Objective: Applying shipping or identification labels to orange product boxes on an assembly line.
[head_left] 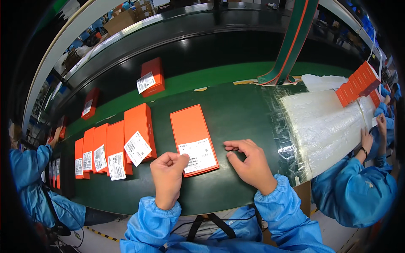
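Observation:
In front of me an orange box [188, 122] lies flat on the dark green table, tilted slightly left. A white printed label [200, 157] covers its near half. My left hand [168, 173] is at the box's lower left edge. Its fingers are curled in, and the thumb tip touches the label's left side. What the curled fingers may hold is hidden. To the right of the box, apart from it, my right hand [251, 164] hovers open with thumb and bent fingers apart and nothing between them.
A leaning row of orange boxes [114, 141] with white labels stands left of my hands. Another labelled box [152, 78] sits on the dark conveyor [202, 46] beyond. A green post [287, 46] rises behind. Co-workers in blue sit at either side; bubble wrap [325, 126] and stacked boxes [358, 84] lie right.

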### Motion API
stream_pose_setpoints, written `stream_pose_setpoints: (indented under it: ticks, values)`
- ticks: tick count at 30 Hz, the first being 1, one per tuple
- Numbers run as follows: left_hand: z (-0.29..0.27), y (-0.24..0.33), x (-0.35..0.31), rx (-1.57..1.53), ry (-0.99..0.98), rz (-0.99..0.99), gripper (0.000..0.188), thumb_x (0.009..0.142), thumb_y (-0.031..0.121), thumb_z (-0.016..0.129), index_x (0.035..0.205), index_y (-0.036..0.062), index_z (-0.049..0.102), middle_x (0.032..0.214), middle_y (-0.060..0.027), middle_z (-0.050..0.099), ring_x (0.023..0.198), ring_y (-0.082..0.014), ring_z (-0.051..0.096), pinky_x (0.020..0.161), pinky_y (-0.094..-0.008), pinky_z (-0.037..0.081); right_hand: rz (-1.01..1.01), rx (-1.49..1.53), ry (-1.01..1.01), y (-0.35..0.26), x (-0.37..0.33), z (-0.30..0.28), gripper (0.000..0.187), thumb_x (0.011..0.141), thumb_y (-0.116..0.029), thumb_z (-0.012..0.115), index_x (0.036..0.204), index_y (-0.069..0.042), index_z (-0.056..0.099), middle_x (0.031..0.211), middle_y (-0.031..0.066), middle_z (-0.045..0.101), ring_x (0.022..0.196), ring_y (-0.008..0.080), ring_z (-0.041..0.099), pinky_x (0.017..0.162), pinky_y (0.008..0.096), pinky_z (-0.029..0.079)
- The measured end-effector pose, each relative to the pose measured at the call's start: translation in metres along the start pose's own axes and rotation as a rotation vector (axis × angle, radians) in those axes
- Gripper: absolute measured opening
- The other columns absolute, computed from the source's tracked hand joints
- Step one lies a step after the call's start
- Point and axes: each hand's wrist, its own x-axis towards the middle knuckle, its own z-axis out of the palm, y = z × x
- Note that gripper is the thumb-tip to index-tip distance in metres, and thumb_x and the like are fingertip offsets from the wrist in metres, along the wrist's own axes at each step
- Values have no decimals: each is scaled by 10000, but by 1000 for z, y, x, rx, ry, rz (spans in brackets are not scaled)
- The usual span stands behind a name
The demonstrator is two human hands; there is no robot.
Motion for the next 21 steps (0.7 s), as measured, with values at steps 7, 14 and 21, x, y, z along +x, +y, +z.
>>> stream_pose_setpoints:
  ticks: [7, 14, 21]
  values:
    - [7, -2, -4, 147, 53, 126, 86, 872, 10, 693, 825, -34, 636, 747, -14, 654, 650, -29, 564, 599, -191, 447, 18, -10, 11, 1, 0, 3, 253, 828, -48, 669, 1077, -24, 707, 956, 91, 726, 904, 208, 660, 805, 312, 502]
    - [13, 0, -15, 704, 197, 448, 245, 756, 121, 807, 839, -15, 622, 596, -12, 508, 532, -106, 471, 501, -270, 397, 45, -38, 26, -4, -2, 5, 242, 831, -58, 660, 1063, -16, 713, 953, 105, 720, 897, 206, 663, 814, 310, 505]
    - [-3, 14, 2, 325, 39, 89, 510, 889, 199, 704, 1214, -5, 369, 609, -71, 553, 482, -148, 562, 438, -282, 422, -63, -137, 69, -37, -3, 27, 328, 831, -127, 702, 1141, -25, 667, 1122, 146, 655, 1035, 318, 609, 919, 403, 488]
